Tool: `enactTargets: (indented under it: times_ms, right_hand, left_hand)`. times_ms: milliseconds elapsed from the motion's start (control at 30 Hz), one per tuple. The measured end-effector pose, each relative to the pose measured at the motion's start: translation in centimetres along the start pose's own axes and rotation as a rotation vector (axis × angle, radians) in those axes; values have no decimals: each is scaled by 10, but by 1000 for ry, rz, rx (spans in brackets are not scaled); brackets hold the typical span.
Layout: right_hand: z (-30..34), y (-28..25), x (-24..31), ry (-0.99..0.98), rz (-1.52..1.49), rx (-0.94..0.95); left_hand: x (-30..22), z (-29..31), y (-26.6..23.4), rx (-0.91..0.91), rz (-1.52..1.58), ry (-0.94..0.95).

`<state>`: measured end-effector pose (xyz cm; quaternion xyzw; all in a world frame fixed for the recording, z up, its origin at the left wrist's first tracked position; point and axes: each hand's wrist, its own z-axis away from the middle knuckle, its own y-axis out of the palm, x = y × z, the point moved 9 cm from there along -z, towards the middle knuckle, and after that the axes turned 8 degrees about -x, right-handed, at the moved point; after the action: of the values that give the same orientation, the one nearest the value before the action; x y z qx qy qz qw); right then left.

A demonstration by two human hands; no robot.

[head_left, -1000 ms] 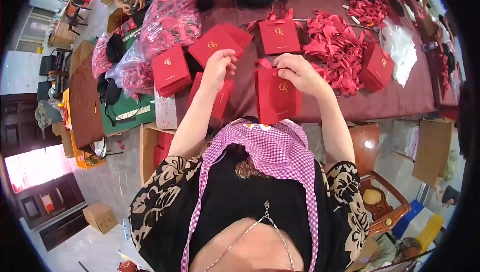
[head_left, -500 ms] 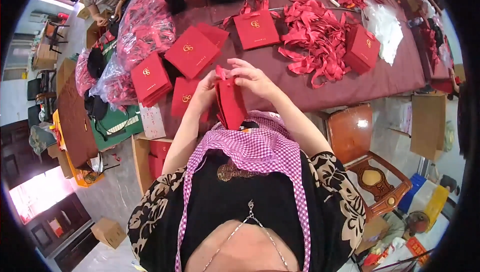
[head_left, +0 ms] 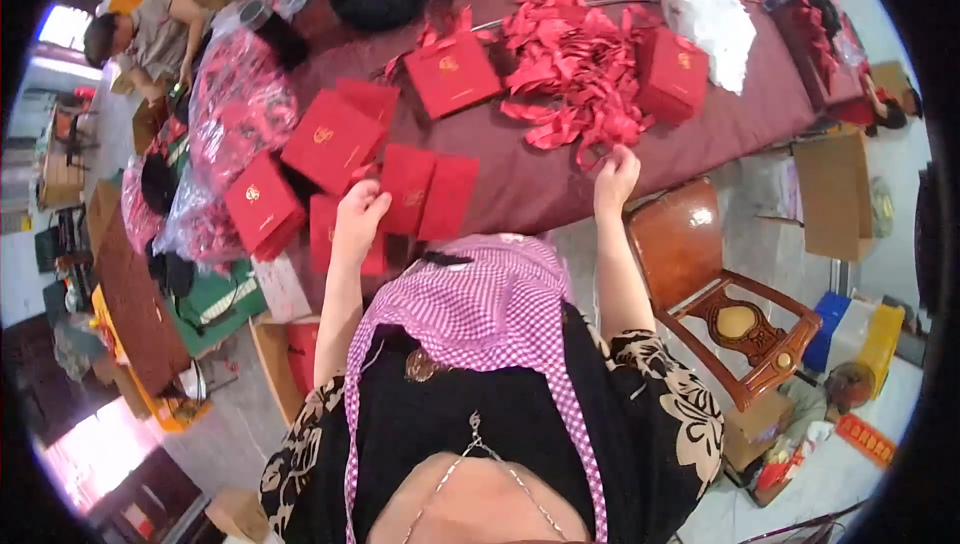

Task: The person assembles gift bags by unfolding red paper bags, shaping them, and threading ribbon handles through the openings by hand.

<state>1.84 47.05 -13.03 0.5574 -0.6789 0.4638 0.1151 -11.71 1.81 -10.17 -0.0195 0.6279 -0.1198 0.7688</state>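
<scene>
On a maroon cloth-covered table are borne a bulging clear plastic sack filled with red material, a tangled heap of red fabric ribbons, pinched at its near edge by the outstretched right hand, and, near the front edge, a red paper gift bag, clamped between the curled fingers of the left hand.

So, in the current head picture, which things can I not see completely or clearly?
All in the head view:
- Red bag under the left hand: partly covered by it.
- Red ribbons: the right hand hides whether it grips one.
- Cardboard box, lower left: cut off by the lower edge.
</scene>
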Motion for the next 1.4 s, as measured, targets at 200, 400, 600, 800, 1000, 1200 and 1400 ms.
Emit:
enactTargets:
  times_ms: [200,400,600,800,1000,1200,1400]
  right_hand:
    - [33,7,-12,-240,342,271]
    - [28,1,-1,-220,257,235]
    - [45,23,81,-101,-48,575]
    - [88,43,166,-81,-527,908]
    - [118,46,215,178,-906,1216]
    - [102,27,237,-69,-731,1100]
    - [82,-3,257,-538,-694,700]
  left_hand:
    - [22,-3,4,30,85,-69]
    - [34,-9,3,63,184,-88]
    - [32,-13,6,48,194,-87]
    - [25,-12,9,39,204,-85]
    - [22,-10,10,49,175,-63]
    - [36,-25,27,89,131,-51]
    - [29,-34,38,-16,-367,210]
